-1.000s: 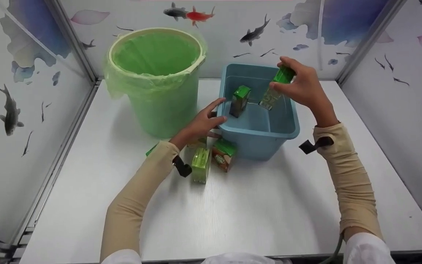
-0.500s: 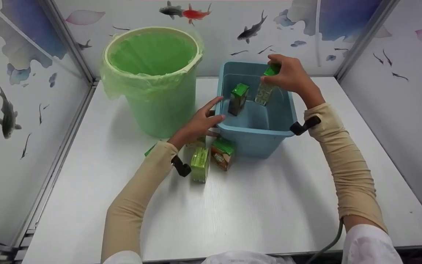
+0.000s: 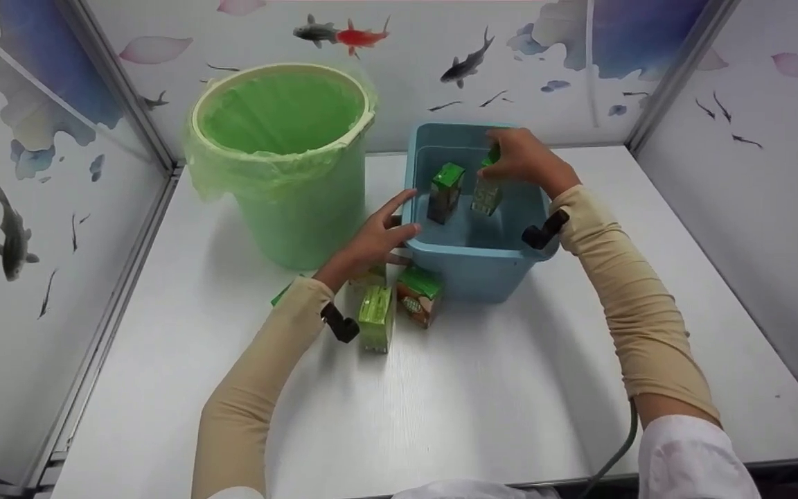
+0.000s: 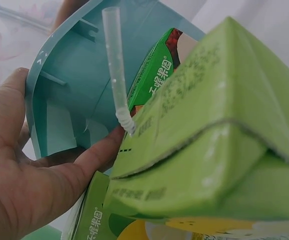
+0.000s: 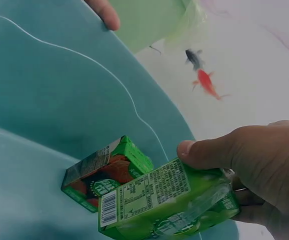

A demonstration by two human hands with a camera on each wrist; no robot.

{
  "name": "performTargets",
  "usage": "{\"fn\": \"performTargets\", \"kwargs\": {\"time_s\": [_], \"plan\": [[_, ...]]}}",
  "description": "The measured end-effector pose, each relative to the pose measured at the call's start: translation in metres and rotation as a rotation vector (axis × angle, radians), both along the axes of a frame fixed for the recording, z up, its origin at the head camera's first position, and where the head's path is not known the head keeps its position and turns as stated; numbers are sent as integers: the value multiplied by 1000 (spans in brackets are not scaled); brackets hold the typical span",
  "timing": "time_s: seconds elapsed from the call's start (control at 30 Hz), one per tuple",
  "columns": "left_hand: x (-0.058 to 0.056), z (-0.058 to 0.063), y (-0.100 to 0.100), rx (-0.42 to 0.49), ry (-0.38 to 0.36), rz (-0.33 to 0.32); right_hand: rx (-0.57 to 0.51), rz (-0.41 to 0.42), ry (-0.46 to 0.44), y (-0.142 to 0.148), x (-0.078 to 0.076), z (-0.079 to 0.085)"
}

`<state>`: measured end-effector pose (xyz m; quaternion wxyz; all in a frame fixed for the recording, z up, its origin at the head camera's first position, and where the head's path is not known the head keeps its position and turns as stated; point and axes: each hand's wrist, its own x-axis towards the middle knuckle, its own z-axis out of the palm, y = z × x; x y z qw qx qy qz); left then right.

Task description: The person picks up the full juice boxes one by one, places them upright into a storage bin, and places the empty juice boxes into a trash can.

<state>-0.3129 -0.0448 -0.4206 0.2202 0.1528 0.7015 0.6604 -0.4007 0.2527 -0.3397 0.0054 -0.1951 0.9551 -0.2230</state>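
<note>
My right hand (image 3: 527,161) holds a green juice box (image 5: 149,202) by its top end, low inside the blue bin (image 3: 468,253). Beside it in the bin stands a second juice box (image 3: 445,196) with a green top and dark brown sides. Fingers spread, my left hand (image 3: 370,240) touches the bin's left rim and side. Close by that hand, a light green juice box (image 3: 375,320) with a bent straw (image 4: 115,70) stands on the table. A brown and green juice box (image 3: 417,299) is against the bin's front left corner.
A tall green bucket (image 3: 302,208) lined with a green bag stands left of the bin. My left wrist partly hides another carton (image 3: 370,276) and a green carton corner (image 3: 281,294). Printed panels (image 3: 399,90) enclose the white table (image 3: 454,416) at back and sides.
My right hand has moved left and down, carrying the green juice box deeper into the bin and closer to the box inside. My left hand has stayed at the rim.
</note>
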Motion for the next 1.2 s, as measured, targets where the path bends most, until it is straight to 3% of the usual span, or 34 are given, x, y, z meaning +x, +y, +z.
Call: {"fn": "performTargets", "kwargs": {"time_s": [0.17, 0.53, 1.2], "plan": [[-1, 0, -1, 9, 6, 7, 31, 26, -45, -4, -7, -1], [-1, -1, 2, 12, -2, 0, 28, -74, -123, -7, -16, -4], [1, -6, 0, 58, 41, -15, 73, -164, -119, -11, -24, -25]]}}
